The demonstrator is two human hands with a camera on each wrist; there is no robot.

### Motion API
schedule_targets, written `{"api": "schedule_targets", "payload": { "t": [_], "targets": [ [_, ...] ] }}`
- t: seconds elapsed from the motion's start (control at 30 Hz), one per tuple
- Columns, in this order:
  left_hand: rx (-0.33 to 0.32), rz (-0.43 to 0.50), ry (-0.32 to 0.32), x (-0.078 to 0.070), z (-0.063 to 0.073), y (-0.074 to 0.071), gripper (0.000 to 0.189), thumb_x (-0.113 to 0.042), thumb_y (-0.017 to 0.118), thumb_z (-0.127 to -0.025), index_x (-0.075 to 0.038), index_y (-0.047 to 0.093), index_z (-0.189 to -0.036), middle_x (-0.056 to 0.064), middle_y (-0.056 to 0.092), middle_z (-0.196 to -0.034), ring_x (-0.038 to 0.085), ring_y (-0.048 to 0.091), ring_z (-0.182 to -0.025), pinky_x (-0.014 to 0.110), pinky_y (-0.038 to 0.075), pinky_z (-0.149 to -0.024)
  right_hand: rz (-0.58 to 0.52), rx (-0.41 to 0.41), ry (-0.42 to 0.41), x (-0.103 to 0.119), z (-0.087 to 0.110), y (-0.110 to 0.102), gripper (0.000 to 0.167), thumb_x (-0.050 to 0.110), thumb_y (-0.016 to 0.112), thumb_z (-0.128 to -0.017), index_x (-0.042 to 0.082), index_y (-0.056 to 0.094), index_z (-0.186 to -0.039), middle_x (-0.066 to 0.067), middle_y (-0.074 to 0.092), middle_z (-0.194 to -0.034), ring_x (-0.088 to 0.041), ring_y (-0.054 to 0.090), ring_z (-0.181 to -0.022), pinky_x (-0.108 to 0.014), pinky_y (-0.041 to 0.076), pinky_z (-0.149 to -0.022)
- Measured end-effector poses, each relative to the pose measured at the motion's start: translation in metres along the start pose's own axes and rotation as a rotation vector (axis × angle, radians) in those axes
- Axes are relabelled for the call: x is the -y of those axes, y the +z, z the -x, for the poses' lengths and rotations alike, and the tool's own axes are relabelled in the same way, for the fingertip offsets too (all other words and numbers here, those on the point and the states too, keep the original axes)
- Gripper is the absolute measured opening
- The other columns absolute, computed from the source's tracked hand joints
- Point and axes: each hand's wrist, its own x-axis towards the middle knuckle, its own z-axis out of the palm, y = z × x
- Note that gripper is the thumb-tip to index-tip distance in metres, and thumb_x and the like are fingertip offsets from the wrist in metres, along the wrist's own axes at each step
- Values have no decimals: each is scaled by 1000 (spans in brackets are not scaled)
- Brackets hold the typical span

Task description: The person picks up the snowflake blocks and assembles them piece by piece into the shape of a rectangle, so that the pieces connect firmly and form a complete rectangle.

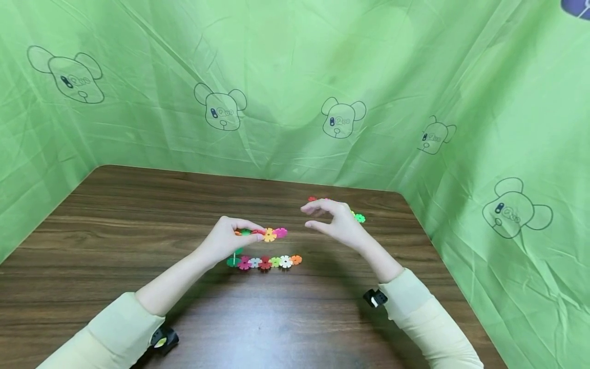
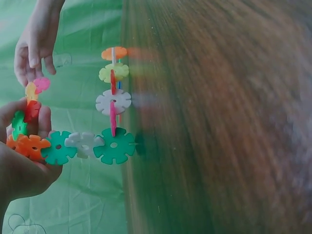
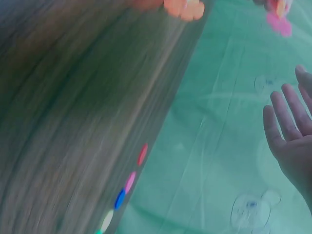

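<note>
A chain of slotted plastic flower discs (image 2: 84, 144), in teal, white, orange, red, pink and more, bends into a squared U in the left wrist view. My left hand (image 1: 221, 241) pinches its upper arm near the red and yellow discs, and a magenta disc (image 1: 280, 232) forms that end. In the head view the lower arm, with a white disc (image 1: 286, 264) and an orange end disc (image 1: 296, 260), runs along close to the tabletop. My right hand (image 1: 338, 223) hovers to the right of the chain, fingers parted and holding nothing, as the right wrist view also shows.
Behind my right hand, more flower discs lie on the wooden table (image 1: 138, 220), among them a green one (image 1: 359, 218) and a red one (image 1: 312, 199); the hand partly hides this group. A green curtain (image 1: 276, 61) with bear-head drawings surrounds the table's back and sides.
</note>
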Motion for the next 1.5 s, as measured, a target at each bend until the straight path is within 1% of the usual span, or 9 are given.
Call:
{"api": "schedule_targets", "payload": {
  "t": [0.13, 0.2, 0.33, 0.43, 0.57, 0.7, 1.0, 1.17, 1.5],
  "targets": [
    [8, 0, -14, -3, 1, -1, 25, -34, 77, -78, -19, 75, -98, 4, 70, -93, 8, 18, -43, 22, 24, -42, 23, -48, 40, -13, 7, -15, 35, 16, 77, -79, 12, 67, -112, -2, 68, -109, -16, 63, -95, -39, 51, -85],
    [11, -3, -9, -12, 5, -1, 24, -29, 76, -80, -15, 75, -100, 5, 70, -93, 6, 19, -43, 22, 25, -42, 48, -64, 54, -7, 10, -25, 35, 12, 76, -79, 10, 67, -112, -5, 68, -109, -17, 63, -96, -38, 50, -84],
    [15, -18, -12, -30, 12, -2, 21, -18, 73, -83, -9, 74, -101, 8, 70, -94, 5, 20, -42, 22, 26, -43, 68, -76, 108, 0, 18, -43, 35, 6, 74, -80, 3, 65, -114, -12, 67, -111, -15, 63, -96, -25, 51, -84],
    [12, -18, -18, -23, 8, -2, 21, -20, 74, -82, -11, 74, -101, 7, 70, -94, 6, 19, -42, 21, 25, -43, 74, -83, 143, -5, 23, -54, 36, 5, 74, -81, 3, 64, -115, -14, 65, -114, -17, 64, -98, -25, 51, -86],
    [9, -15, -16, -5, 1, -1, 23, -27, 76, -80, -16, 75, -100, 4, 70, -93, 7, 18, -42, 22, 23, -42, 117, -98, 190, -17, 31, -64, 38, 5, 74, -80, 4, 63, -116, -16, 65, -116, -26, 62, -101, -40, 49, -90],
    [12, -13, -7, -1, -1, -1, 26, -35, 77, -77, -19, 75, -98, 3, 70, -94, 8, 19, -42, 23, 24, -41, 143, -102, 239, -37, 39, -72, 40, 5, 74, -80, 2, 62, -118, -16, 64, -118, -30, 60, -103, -43, 48, -90],
    [6, -27, -10, -1, -1, -2, 27, -42, 78, -74, -25, 75, -95, -2, 72, -97, 11, 21, -46, 25, 30, -44, 151, -113, 292, -113, 58, -83, 41, 9, 74, -81, 6, 62, -120, -13, 64, -119, -33, 57, -111, -50, 45, -93],
    [10, -29, -12, -2, 0, -2, 27, -41, 78, -75, -24, 75, -96, -1, 72, -97, 10, 20, -46, 25, 30, -44, 136, -83, 323, -135, 59, -84, 38, 6, 72, -82, 8, 63, -119, -13, 64, -119, -35, 59, -108, -55, 46, -89],
    [14, -45, -4, -9, 2, -1, 22, -28, 76, -80, -17, 75, -99, 4, 71, -96, 7, 17, -44, 23, 26, -43, 139, -19, 410, -170, 61, -79, 36, 3, 70, -83, -1, 62, -118, -17, 64, -117, -39, 60, -106, -50, 49, -85]
  ]
}}
